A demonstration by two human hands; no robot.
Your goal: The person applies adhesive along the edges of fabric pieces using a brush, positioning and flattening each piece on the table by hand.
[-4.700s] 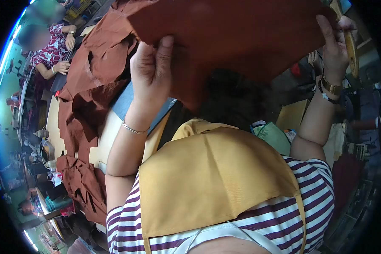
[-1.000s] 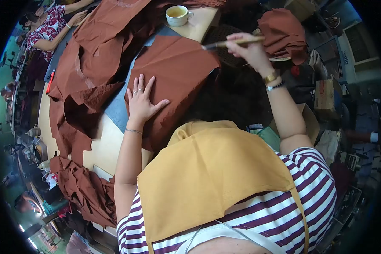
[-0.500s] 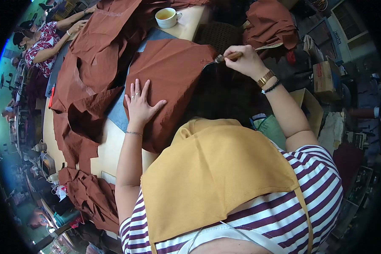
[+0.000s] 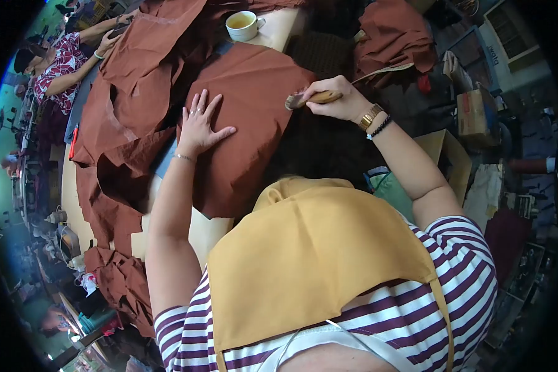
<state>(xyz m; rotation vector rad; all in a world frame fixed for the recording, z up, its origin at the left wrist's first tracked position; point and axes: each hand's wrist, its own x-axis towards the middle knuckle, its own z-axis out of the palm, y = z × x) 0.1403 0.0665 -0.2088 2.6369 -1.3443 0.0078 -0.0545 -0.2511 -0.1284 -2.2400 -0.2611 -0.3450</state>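
A rust-brown piece of cloth (image 4: 248,118) lies on the table and hangs over its near right edge. My left hand (image 4: 202,129) rests flat on the cloth's left part, fingers spread. My right hand (image 4: 347,102) is closed around the wooden handle of a small brush (image 4: 323,97). The brush's head points left, at the cloth's right edge; I cannot tell whether it touches. A cup (image 4: 242,26) with yellowish contents stands on the table beyond the cloth.
More rust-brown cloth (image 4: 127,105) is heaped along the left, beside a red pen (image 4: 74,141). Another cloth bundle (image 4: 395,37) sits at the back right. Cardboard boxes (image 4: 477,115) stand at right. Another person (image 4: 61,68) works at the far left.
My left hand and the cloth under it have shifted up and slightly left. My right hand has brought the brush left and down along the cloth's edge.
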